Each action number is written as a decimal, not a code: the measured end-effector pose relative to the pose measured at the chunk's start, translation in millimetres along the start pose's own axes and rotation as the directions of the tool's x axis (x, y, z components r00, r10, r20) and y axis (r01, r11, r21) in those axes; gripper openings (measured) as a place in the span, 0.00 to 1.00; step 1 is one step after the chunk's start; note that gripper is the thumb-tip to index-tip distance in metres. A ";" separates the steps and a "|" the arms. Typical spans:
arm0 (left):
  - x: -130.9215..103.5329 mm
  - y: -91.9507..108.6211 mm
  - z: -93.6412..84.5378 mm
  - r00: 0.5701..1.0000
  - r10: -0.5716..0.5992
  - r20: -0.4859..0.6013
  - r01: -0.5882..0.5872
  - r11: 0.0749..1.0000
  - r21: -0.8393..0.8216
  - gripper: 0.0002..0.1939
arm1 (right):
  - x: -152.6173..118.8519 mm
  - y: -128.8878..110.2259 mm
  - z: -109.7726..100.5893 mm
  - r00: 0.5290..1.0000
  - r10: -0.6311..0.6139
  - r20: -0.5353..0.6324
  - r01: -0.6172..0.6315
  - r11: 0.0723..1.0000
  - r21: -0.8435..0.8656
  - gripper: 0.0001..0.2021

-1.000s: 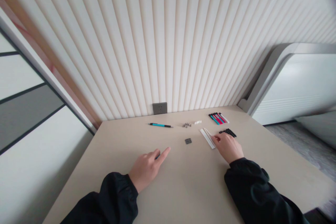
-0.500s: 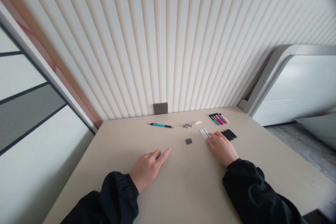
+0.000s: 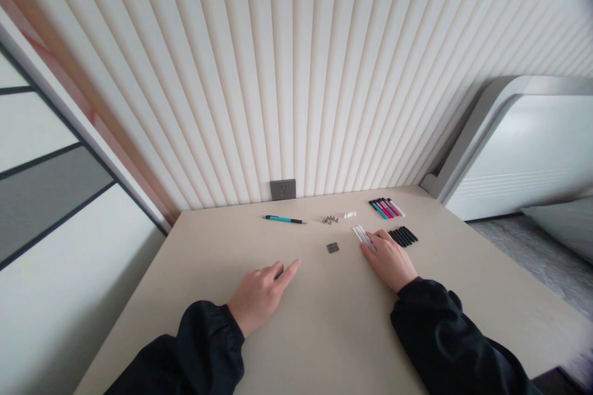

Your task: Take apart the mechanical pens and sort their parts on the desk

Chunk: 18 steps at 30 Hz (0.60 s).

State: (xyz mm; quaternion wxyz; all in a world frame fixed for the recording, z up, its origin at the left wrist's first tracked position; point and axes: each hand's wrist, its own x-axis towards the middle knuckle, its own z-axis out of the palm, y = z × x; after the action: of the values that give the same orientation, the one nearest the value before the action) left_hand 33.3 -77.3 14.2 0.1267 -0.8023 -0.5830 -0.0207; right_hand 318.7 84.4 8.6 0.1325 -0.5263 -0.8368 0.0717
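Apparently, alignment is underway: white strips (image 3: 359,233) are found beneath the right hand's (image 3: 391,262) parted fingers, grip undeterminable; light pressure is called for. The left hand (image 3: 257,297) is curled around a dark item (image 3: 278,273).

From table (image 3: 333,321) middle | 12 o'clock: ribbed wall (image 3: 301,74), dark socket (image 3: 282,189) | 2 o'clock: pale headboard (image 3: 528,142) | 9 o'clock: white-grey panel (image 3: 50,253)

Beige table (image 3: 333,327), blue pen (image 3: 284,219), white strips (image 3: 360,235), black rods (image 3: 404,236), coloured tubes (image 3: 386,208)
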 end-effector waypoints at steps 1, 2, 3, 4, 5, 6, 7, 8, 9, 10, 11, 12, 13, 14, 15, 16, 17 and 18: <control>-0.1 0.2 0.2 1.000 -0.001 -0.003 0.001 1.000 0.002 0.27 | 0.2 0.2 0.7 1.000 -0.005 -0.006 0.005 1.000 0.002 0.13; -0.2 0.3 0.3 1.000 -0.004 -0.005 0.004 1.000 0.005 0.27 | 0.4 0.6 1.4 1.000 -0.011 -0.014 0.011 1.000 0.005 0.14; -0.3 0.3 0.5 1.000 -0.005 -0.006 0.005 1.000 0.006 0.27 | 0.6 1.1 1.9 1.000 -0.016 -0.022 0.016 1.000 0.011 0.14; -0.3 0.3 0.5 1.000 -0.005 -0.007 0.005 1.000 0.005 0.27 | 0.7 1.7 2.2 0.999 -0.021 -0.027 0.021 1.000 0.019 0.15; -0.3 0.1 0.5 1.000 -0.004 -0.008 0.004 1.000 0.003 0.27 | 0.8 2.3 2.2 0.999 -0.024 -0.032 0.025 0.999 0.030 0.15; -0.2 0.0 0.3 1.000 -0.002 -0.011 0.002 1.000 -0.002 0.27 | 0.7 2.7 2.0 0.999 -0.026 -0.035 0.027 0.999 0.041 0.16; 0.0 -0.2 0.1 1.000 -0.001 -0.016 0.001 1.000 -0.009 0.27 | 0.6 3.1 1.7 0.999 -0.028 -0.035 0.030 0.998 0.052 0.16; 0.1 -0.3 -0.2 1.000 0.000 -0.022 0.000 1.000 -0.016 0.27 | 0.4 3.4 1.2 0.999 -0.030 -0.033 0.032 0.998 0.061 0.17; 0.3 -0.5 -0.3 1.000 -0.001 -0.027 0.000 1.000 -0.023 0.27 | 0.1 3.5 0.8 0.999 -0.032 -0.030 0.034 0.997 0.067 0.17; 0.4 -0.6 -0.4 1.000 -0.003 -0.030 0.002 1.000 -0.027 0.27 | -0.1 3.7 0.4 0.999 -0.032 -0.027 0.034 0.997 0.071 0.17; 0.4 -0.8 -0.2 1.000 -0.004 -0.030 0.003 1.000 -0.030 0.27 | -0.3 3.8 0.1 0.999 -0.031 -0.026 0.033 0.997 0.072 0.17; 0.3 -0.9 0.1 1.000 -0.005 -0.029 0.004 1.000 -0.031 0.27 | -0.5 4.1 -0.1 0.999 -0.029 -0.027 0.031 0.997 0.073 0.17; 0.2 -1.1 0.6 1.000 -0.004 -0.028 0.003 0.999 -0.032 0.27 | -0.5 4.6 -0.1 0.999 -0.027 -0.030 0.029 0.997 0.072 0.17; -0.1 -1.2 1.2 1.000 -0.004 -0.031 0.003 0.999 -0.036 0.27 | -0.5 5.2 0.0 0.999 -0.025 -0.033 0.028 0.997 0.071 0.17; -0.3 -1.4 1.8 0.999 -0.005 -0.038 0.003 0.999 -0.040 0.26 | -0.4 6.0 0.3 0.999 -0.024 -0.039 0.026 0.997 0.070 0.17; -0.5 -1.5 2.2 0.999 -0.005 -0.045 0.003 0.999 -0.046 0.26 | -0.3 6.9 0.6 0.999 -0.023 -0.043 0.026 0.997 0.070 0.17; -0.6 -1.6 2.5 0.999 -0.004 -0.052 0.001 0.999 -0.051 0.26 | -0.2 7.7 1.0 0.999 -0.021 -0.045 0.024 0.997 0.071 0.17; -0.7 -1.6 2.5 0.998 -0.003 -0.058 0.000 0.999 -0.054 0.26 | -0.1 8.4 1.4 0.999 -0.018 -0.047 0.021 0.997 0.071 0.17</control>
State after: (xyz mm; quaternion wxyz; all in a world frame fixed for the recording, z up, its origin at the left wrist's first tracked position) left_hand 31.3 -76.9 12.0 0.1217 -0.8040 -0.5789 -0.0597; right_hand 325.6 88.0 5.0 0.1712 -0.5144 -0.8356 0.0882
